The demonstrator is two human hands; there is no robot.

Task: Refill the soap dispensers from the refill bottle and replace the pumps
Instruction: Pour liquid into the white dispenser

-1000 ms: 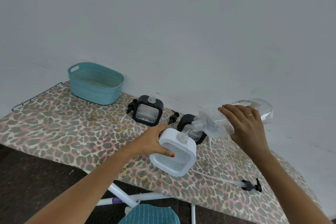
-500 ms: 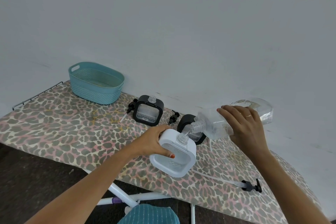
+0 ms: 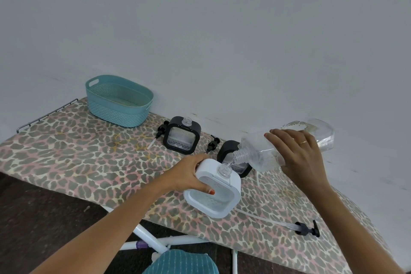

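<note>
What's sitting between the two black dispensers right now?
A loose black pump lies between the left black dispenser and the right black dispenser, seen in the head view.

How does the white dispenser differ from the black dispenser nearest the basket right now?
The white dispenser has a white frame, the black dispenser a black one. The left hand grips the white dispenser; the black dispenser stands untouched. The refill bottle, tipped by the right hand, has its mouth at the white dispenser's neck, not the black dispenser's. Both have clear windows and open necks, pumps off.
</note>
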